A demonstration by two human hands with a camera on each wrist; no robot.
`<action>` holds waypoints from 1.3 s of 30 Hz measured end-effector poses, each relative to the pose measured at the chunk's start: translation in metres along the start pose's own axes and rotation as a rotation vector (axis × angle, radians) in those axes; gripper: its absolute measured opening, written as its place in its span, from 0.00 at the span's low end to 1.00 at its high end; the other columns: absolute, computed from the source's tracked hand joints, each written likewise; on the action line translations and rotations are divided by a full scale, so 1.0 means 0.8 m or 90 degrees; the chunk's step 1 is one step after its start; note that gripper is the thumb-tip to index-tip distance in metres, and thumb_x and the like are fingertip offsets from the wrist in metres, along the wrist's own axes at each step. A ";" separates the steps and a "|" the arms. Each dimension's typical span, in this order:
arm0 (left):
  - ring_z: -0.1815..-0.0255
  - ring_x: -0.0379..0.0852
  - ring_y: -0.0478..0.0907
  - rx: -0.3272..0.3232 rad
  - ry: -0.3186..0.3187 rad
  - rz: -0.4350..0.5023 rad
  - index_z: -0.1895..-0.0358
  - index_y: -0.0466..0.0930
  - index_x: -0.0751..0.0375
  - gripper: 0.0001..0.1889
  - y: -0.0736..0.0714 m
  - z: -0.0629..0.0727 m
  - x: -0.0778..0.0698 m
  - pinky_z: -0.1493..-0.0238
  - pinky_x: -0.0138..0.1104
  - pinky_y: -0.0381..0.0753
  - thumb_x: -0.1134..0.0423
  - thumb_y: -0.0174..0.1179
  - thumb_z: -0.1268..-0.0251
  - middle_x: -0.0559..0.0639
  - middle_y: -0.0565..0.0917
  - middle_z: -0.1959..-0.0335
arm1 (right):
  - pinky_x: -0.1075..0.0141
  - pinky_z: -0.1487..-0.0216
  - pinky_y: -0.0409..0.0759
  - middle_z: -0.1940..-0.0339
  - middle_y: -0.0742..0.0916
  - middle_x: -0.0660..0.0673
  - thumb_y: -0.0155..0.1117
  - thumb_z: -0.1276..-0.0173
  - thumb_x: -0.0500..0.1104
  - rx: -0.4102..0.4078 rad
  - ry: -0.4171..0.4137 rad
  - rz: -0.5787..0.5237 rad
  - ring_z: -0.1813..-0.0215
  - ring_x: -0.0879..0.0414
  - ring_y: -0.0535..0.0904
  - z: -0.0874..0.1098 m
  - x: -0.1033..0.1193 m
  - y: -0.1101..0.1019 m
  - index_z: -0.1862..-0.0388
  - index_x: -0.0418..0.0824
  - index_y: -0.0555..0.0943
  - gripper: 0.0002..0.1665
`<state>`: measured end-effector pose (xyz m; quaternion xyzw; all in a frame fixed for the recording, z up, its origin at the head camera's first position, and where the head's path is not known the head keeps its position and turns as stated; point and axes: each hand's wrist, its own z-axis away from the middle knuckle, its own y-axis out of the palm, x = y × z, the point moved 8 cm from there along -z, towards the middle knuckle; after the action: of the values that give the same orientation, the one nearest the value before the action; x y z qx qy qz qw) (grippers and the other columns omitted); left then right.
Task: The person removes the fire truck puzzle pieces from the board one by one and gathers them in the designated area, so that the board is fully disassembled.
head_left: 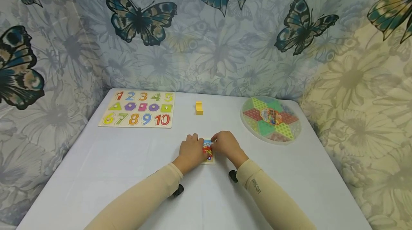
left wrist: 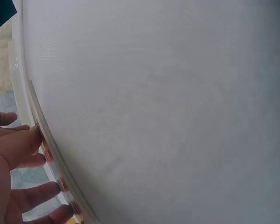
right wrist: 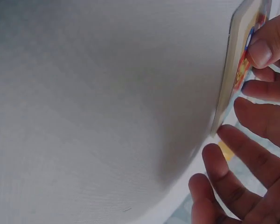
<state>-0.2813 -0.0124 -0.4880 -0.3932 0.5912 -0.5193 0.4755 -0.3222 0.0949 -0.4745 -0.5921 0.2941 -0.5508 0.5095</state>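
Evidently, the small picture puzzle board (head_left: 208, 162), lying near the middle of the surface with both hands over it, could slip or twist if one side were pressed harder than the other. The left hand (head_left: 191, 153) covers its left part, thumb and fingers spread and set against the printed face rather than wrapped round it. The right hand (head_left: 226, 146) sits at the far right corner, its fingers loosely bent and parted, with thumb and forefinger close to the board; I see nothing gripped there, and cannot tell how firmly either fingertip touches. Crowded so close, the hands might get in each other's way, and an uneven push could lift an edge or leave a loose piece, should there be one, sitting crooked.

The surface (head_left: 122, 172) is white and smooth, so it probably offers little grip. On it, a number-and-shape puzzle board (head_left: 137, 108) lies at the far left, a notched yellow block (head_left: 199, 108) stands beyond the hands, and a round star-patterned game board (head_left: 271, 116) lies at the far right. Walls (head_left: 222, 58) printed with pale flowers and large teal butterflies close in behind and at both sides, yellower towards the right.
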 end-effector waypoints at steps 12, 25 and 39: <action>0.61 0.50 0.69 -0.016 0.009 -0.009 0.51 0.81 0.62 0.29 0.002 0.000 0.004 0.67 0.42 0.75 0.40 0.67 0.45 0.52 0.72 0.64 | 0.57 0.59 0.73 0.75 0.82 0.52 0.73 0.45 0.44 0.001 -0.035 0.003 0.63 0.51 0.74 -0.009 0.003 0.009 0.63 0.42 0.88 0.11; 0.61 0.49 0.68 -0.007 -0.004 -0.005 0.50 0.83 0.59 0.27 -0.006 -0.001 0.000 0.66 0.43 0.74 0.40 0.67 0.44 0.51 0.73 0.64 | 0.57 0.57 0.71 0.71 0.81 0.50 0.72 0.46 0.44 0.028 -0.025 -0.034 0.60 0.50 0.72 -0.019 -0.005 0.009 0.65 0.41 0.85 0.11; 0.61 0.51 0.71 -0.004 -0.024 -0.014 0.54 0.84 0.57 0.21 -0.007 -0.007 0.002 0.64 0.45 0.74 0.44 0.66 0.40 0.51 0.75 0.63 | 0.56 0.58 0.68 0.73 0.80 0.50 0.68 0.47 0.38 0.016 -0.024 -0.022 0.62 0.49 0.70 -0.024 -0.008 0.010 0.69 0.44 0.85 0.05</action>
<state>-0.2874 -0.0135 -0.4827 -0.4110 0.5796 -0.5148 0.4797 -0.3402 0.0932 -0.4866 -0.6012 0.2672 -0.5516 0.5127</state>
